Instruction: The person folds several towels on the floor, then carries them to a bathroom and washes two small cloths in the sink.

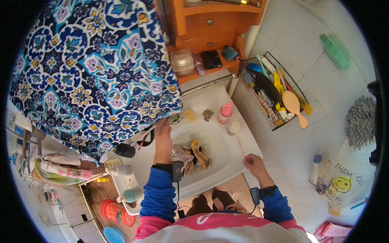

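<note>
My right hand (254, 164) grips a thin pinkish stick (240, 147), perhaps a toothbrush handle, over the right rim of the white washbasin (170, 197). My left hand (163, 133) reaches toward the back of the basin, beside the lower edge of a blue floral cloth (100, 82); its fingers are partly hidden and I cannot tell whether it holds anything. Crumpled cloths or garments (200, 155) lie in the bowl. A pink pump bottle (225, 112) and a small white-capped jar (233, 128) stand on the right ledge.
A wire basket (273, 129) with a hairbrush (291, 103) hangs on the tiled wall. Bottles (130, 195) stand on the basin's left side. A red bucket (117, 212) and a blue tub (114, 234) are on the floor. An orange wooden cabinet (222, 33) is behind the basin.
</note>
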{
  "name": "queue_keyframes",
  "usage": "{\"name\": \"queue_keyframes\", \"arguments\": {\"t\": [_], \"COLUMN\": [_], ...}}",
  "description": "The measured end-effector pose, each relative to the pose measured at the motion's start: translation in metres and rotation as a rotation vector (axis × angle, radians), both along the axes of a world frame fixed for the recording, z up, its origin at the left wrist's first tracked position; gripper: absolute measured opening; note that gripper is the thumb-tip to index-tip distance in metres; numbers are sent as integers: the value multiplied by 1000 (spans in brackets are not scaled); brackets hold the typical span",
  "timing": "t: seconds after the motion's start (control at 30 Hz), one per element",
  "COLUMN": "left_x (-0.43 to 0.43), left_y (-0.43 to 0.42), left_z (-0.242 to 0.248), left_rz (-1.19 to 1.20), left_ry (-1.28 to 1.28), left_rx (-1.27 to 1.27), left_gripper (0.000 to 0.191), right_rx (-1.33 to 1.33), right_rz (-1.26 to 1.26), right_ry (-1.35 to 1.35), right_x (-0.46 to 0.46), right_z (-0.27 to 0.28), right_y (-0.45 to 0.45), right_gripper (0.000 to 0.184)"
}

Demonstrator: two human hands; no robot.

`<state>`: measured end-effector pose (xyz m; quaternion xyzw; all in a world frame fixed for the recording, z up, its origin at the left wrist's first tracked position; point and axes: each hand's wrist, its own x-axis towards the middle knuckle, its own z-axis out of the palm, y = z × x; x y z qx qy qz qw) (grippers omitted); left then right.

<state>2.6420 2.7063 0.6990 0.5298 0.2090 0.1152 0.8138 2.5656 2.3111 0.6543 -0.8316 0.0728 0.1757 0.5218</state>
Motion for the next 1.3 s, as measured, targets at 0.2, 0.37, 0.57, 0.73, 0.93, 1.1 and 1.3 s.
{"name": "queue_keyframes", "arguments": {"t": [0.2, 0.37, 0.57, 0.73, 0.93, 1.1, 1.3], "left_x": [-9, -7, -27, -67, -115, -136, -150], "left_y": [9, 15, 6, -22, -59, -59, -55], "left_z": [10, 14, 2, -10, -15, -17, -18], "left_rz": [-88, -192, -134, -228, -471, -496, -445], "left_ry": [21, 131, -28, -125, 6, 44, 88], "left_rx": [59, 414, 455, 395, 476, 534, 527], "left_gripper": [56, 55, 37, 27, 22, 21, 15], "right_rx": [-24, 37, -168, -685, -747, -888, -856], "right_rz": [39, 56, 27, -133, -48, 26, 28], "right_ry": [11, -50, -566, -859, -783, -779, -802], "right_x": [-2, -4, 13, 60, 124, 158, 165], "right_z": [21, 87, 217, 277, 278, 266, 259], "right_y": [5, 13, 0, -16, -14, -8, -6], "right_gripper": [9, 13, 13, 13, 14, 15, 14]}}
